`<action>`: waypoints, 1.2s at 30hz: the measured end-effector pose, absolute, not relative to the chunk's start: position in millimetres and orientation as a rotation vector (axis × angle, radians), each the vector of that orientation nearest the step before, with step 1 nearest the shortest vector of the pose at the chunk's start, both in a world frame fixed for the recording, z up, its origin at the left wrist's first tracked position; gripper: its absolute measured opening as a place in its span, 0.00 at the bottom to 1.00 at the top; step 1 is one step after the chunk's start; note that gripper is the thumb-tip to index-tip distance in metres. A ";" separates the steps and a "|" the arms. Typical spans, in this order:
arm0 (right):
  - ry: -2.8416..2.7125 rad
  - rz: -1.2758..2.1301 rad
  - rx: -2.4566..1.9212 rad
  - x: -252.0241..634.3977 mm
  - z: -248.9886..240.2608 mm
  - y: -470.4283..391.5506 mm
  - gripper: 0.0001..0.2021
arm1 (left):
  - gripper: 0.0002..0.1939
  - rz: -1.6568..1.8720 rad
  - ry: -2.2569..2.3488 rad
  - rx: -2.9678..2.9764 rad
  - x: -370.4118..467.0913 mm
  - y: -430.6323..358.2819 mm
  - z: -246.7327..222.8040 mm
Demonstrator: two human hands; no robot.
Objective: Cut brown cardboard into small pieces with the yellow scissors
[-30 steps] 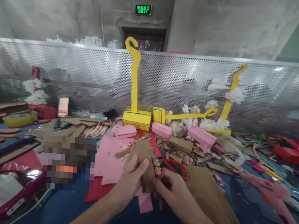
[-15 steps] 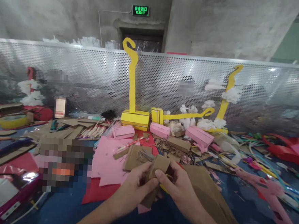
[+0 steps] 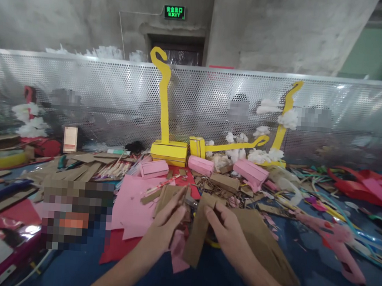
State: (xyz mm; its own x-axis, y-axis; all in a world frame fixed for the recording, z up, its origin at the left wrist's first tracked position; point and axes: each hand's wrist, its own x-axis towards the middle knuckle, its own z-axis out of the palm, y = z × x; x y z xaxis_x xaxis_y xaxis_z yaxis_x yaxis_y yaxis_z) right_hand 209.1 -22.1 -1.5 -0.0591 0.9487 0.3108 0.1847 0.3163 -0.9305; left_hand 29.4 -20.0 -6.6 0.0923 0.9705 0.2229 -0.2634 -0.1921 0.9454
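Note:
My right hand (image 3: 227, 228) grips a folded brown cardboard strip (image 3: 194, 243) near its upper end, thumb on the front face and fingers behind. The strip hangs at a slant over the blue table. Just left of it is my left hand (image 3: 167, 224), fingers stretched out and not touching the strip. A pink paper scrap (image 3: 178, 255) shows between the left hand and the strip. Behind the hands lie a brown cardboard piece (image 3: 166, 195) and a pink sheet (image 3: 129, 206). Another cardboard sheet (image 3: 262, 248) lies beside my right forearm.
Yellow hook-topped stands (image 3: 169, 152) and pink box shapes (image 3: 154, 169) line the back, before a perforated metal panel (image 3: 116, 90). At the right lies a pink glue gun (image 3: 331, 235), and at the far left a roll of yellow tape (image 3: 5, 159). Cardboard scraps (image 3: 224, 182) litter the middle.
My left hand has let go of the cardboard and moved left, its fingers straightening. The strip stays in my right hand, now showing its long face. The view has shifted slightly.

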 end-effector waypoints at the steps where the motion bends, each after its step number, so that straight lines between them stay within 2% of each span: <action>1: -1.541 0.912 -1.049 207.6 0.4 -23.8 0.15 | 0.27 1.311 0.816 1.281 29.2 -22.3 -4.5; 4: -1.592 0.980 -0.985 205.0 3.1 -27.3 0.14 | 0.36 1.119 0.822 1.427 29.5 -30.2 -0.4; 7: -1.567 1.008 -1.012 205.5 -0.8 -26.7 0.17 | 0.38 1.068 0.858 1.503 32.7 -34.3 -4.5; 9: -1.563 1.005 -0.998 206.0 -4.3 -25.4 0.20 | 0.36 1.050 0.885 1.567 35.6 -34.1 -10.9; 13: -1.571 1.051 -0.958 204.2 -5.3 -25.7 0.20 | 0.25 1.072 0.956 1.684 38.3 -32.2 -21.6; 18: -1.619 1.013 -0.943 200.9 -0.9 -28.6 0.15 | 0.28 1.086 0.997 1.644 35.9 -37.2 -20.3; 24: -1.578 1.013 -0.991 206.7 -3.6 -24.9 0.17 | 0.35 0.819 0.854 1.218 34.7 -41.5 -12.5; 30: -1.516 0.988 -1.045 210.8 -3.0 -22.4 0.20 | 0.24 0.656 0.647 1.108 33.6 -42.4 -9.8; 36: -1.513 1.018 -1.011 210.2 -4.3 -19.4 0.20 | 0.27 0.674 0.674 1.163 33.1 -40.4 -10.5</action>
State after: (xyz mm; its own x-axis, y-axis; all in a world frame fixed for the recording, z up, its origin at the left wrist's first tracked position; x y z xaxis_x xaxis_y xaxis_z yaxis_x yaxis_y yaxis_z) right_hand 210.2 -19.4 -4.3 -0.1413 0.9499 0.2787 0.1002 0.2938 -0.9506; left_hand 33.1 -40.4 -10.5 0.6255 0.7704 -0.1237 -0.1236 0.2544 0.9592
